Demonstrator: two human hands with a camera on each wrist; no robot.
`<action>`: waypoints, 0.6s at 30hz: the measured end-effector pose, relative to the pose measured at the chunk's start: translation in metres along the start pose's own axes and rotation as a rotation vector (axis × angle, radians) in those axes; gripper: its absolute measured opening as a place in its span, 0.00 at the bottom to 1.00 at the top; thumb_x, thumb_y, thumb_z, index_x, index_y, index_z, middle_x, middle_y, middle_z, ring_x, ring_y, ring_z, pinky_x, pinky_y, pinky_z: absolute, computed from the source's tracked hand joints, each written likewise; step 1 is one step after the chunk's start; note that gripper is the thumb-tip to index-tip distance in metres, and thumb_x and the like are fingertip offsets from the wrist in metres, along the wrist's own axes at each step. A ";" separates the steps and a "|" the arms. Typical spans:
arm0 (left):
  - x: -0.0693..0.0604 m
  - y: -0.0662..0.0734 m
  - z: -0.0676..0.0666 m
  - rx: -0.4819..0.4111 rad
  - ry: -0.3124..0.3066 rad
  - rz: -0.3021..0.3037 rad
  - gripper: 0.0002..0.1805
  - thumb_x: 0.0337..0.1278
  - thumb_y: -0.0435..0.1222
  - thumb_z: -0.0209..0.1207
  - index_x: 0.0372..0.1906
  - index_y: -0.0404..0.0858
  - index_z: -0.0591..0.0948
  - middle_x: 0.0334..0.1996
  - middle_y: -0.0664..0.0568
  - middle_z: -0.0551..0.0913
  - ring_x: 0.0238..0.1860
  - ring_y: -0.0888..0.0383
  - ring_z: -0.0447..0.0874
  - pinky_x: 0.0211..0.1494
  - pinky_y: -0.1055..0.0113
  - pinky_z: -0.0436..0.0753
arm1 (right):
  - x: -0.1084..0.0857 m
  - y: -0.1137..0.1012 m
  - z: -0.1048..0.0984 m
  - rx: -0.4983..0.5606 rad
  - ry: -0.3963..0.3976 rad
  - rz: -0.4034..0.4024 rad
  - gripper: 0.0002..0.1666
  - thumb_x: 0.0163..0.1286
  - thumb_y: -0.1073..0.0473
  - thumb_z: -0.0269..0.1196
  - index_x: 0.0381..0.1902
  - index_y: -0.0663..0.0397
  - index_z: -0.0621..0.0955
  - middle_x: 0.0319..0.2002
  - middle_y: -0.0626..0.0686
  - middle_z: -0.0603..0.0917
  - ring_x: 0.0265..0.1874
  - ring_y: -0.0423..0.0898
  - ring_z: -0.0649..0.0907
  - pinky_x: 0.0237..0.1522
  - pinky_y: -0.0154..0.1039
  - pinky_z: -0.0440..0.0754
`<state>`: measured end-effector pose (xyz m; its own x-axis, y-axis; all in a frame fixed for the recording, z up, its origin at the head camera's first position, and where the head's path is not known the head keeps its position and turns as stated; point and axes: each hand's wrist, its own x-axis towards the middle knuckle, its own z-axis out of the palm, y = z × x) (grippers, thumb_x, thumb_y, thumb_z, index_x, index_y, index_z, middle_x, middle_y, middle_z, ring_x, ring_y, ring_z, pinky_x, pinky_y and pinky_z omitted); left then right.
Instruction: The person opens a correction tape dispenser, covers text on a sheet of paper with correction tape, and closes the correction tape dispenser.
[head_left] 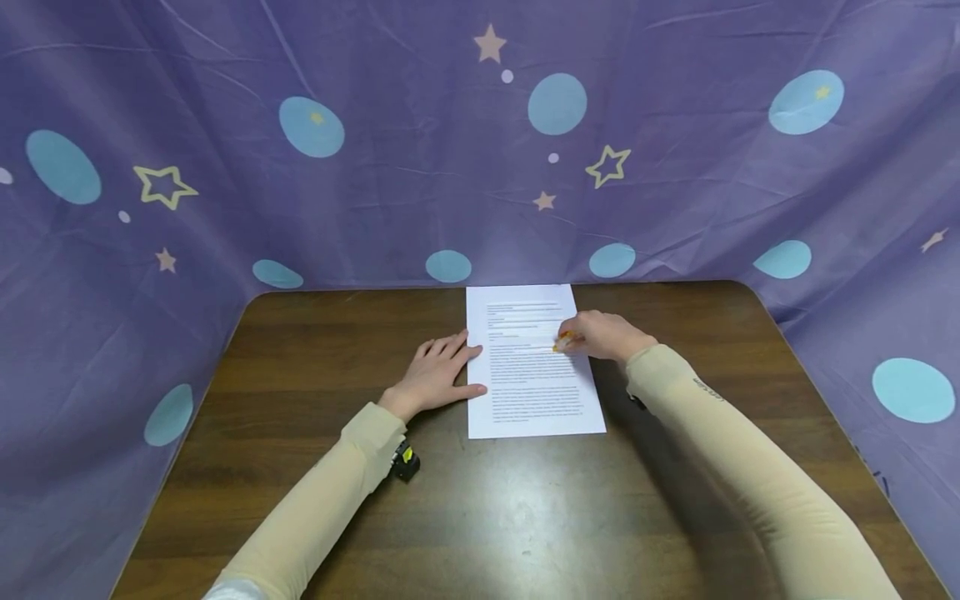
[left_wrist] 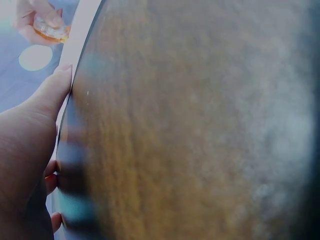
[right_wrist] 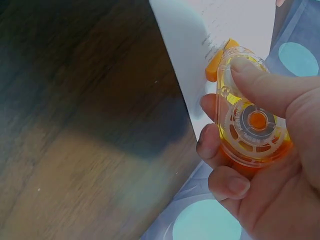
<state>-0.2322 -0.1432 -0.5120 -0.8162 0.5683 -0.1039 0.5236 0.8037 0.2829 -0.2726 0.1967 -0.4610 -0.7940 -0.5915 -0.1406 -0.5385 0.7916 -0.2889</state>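
Observation:
A printed sheet of white paper (head_left: pixel 532 408) lies on the wooden table, its far edge by the table's back edge. My left hand (head_left: pixel 435 375) rests with spread, straight fingers on the sheet's left margin and the table beside it. In the right wrist view, my right hand (right_wrist: pixel 270 165) grips a clear and orange correction tape (right_wrist: pixel 252 122), the thumb on one face and curled fingers on the other. Its orange tip (right_wrist: pixel 215 65) is at the printed lines; whether it touches the paper I cannot tell. In the head view the right hand largely hides the correction tape (head_left: pixel 564 341).
The brown wooden table (head_left: pixel 337 350) spreads around the sheet on both sides and in front. A purple curtain (head_left: pixel 390 167) with stars and dots hangs behind it and along both sides. A small black device (head_left: pixel 406 461) sits at the left wrist.

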 end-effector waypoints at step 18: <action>0.001 0.001 0.000 0.013 -0.010 -0.014 0.46 0.68 0.66 0.56 0.82 0.46 0.64 0.84 0.41 0.50 0.81 0.40 0.53 0.78 0.37 0.54 | -0.020 0.020 -0.001 0.014 0.036 0.059 0.09 0.68 0.62 0.73 0.46 0.50 0.89 0.42 0.49 0.89 0.41 0.49 0.86 0.43 0.55 0.85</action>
<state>-0.2324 -0.1418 -0.5119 -0.8209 0.5589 -0.1174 0.5156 0.8136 0.2686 -0.2681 0.2246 -0.4633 -0.8342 -0.5374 -0.1235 -0.4863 0.8226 -0.2947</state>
